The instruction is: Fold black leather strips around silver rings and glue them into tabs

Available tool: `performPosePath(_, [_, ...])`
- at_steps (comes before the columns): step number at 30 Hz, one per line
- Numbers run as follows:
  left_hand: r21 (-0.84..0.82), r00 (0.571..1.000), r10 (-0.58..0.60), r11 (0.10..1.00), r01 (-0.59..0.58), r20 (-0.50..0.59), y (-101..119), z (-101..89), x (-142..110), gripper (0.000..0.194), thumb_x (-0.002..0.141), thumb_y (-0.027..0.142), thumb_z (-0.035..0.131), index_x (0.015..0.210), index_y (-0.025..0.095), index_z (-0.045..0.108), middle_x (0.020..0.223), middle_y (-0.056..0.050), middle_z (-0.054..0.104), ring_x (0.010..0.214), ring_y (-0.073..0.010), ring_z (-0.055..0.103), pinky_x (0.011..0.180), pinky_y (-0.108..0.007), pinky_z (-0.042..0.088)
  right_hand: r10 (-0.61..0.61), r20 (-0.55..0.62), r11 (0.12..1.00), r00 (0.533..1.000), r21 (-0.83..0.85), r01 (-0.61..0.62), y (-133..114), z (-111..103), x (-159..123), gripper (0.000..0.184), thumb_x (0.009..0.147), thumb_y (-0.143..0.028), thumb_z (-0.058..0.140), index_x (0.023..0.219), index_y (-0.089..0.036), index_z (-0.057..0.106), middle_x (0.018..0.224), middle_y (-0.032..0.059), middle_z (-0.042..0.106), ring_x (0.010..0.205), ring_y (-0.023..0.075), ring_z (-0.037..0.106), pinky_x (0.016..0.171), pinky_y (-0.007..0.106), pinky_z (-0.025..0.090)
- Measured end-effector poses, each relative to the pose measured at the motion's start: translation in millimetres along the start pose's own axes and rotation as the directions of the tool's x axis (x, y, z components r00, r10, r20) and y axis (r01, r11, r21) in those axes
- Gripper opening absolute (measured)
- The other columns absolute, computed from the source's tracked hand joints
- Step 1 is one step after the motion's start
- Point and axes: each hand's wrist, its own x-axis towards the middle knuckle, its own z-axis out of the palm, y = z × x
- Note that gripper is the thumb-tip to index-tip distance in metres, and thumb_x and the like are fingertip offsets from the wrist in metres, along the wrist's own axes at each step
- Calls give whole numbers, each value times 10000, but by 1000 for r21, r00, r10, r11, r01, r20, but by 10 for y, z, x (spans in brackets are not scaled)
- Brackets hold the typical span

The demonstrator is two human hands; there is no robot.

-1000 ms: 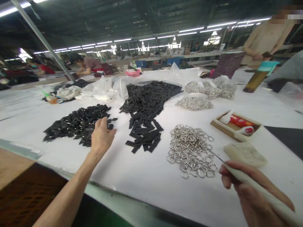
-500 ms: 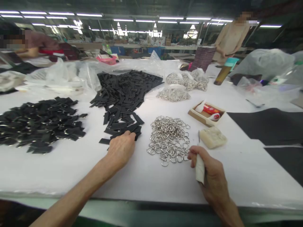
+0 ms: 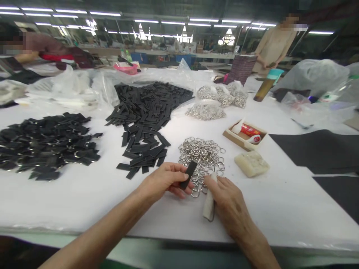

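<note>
Pinched between the thumb and fingers of my left hand (image 3: 165,181) is a black strip (image 3: 189,175), held up at a slant. My right hand (image 3: 228,203) is wrapped round the pale handle of a thin-tipped tool (image 3: 209,205); its metal tip points away from me over the rings. Both hands hover by the near edge of a heap of silver D-rings (image 3: 200,151). Left of the rings lies a pile of loose black strips (image 3: 144,149), which runs back into a bigger heap. Further left are black strips fitted with rings (image 3: 47,145).
Right of the rings sit a yellowish block (image 3: 251,163) and a small box (image 3: 244,145) with a red tube. Behind are bags of rings (image 3: 206,110) and a bottle with a turquoise lid (image 3: 266,86). Black sheets (image 3: 322,149) lie at right. Two people are across the table.
My left hand has lifted one black strip from the pile and carried it right, to the rings. My right hand has moved left with the tool, over the near rings.
</note>
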Motion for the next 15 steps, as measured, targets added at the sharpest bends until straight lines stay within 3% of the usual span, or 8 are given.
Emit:
performPosePath(4, [-157, 997, -26, 987, 38, 76, -52, 113, 113, 119, 681, 157, 622, 795, 128, 602, 720, -66, 703, 590, -162, 663, 472, -230, 508, -20, -23, 1000, 1000, -10, 19, 13, 10, -19, 244, 865, -48, 393, 826, -155, 609, 646, 40, 580, 599, 185, 515, 542, 278, 371])
performPosePath(9, [-320, 996, -55, 944, 73, 67, -83, 130, 174, 77, 739, 94, 569, 811, 114, 590, 775, -88, 698, 631, -170, 671, 482, -253, 545, -63, -41, 998, 997, 6, 63, 26, 107, -61, 259, 889, -61, 393, 982, -150, 618, 830, 82, 664, 742, 204, 580, 642, 306, 418])
performPosePath(12, [-388, 996, -81, 917, 92, 45, -75, 123, 191, 88, 830, 147, 516, 850, 106, 591, 790, -103, 700, 656, -172, 680, 505, -252, 551, -69, -44, 997, 997, -19, 68, 16, 150, -63, 272, 897, -57, 379, 967, -158, 622, 857, 91, 673, 771, 214, 585, 679, 331, 419])
performPosePath(15, [-456, 995, -102, 884, 97, 14, -50, 117, 193, 219, 904, 210, 423, 831, 102, 598, 760, -103, 703, 659, -170, 686, 518, -244, 544, -104, -16, 993, 995, -60, 102, -2, 138, -33, 248, 903, -80, 386, 931, -142, 624, 814, 98, 666, 733, 220, 578, 656, 339, 418])
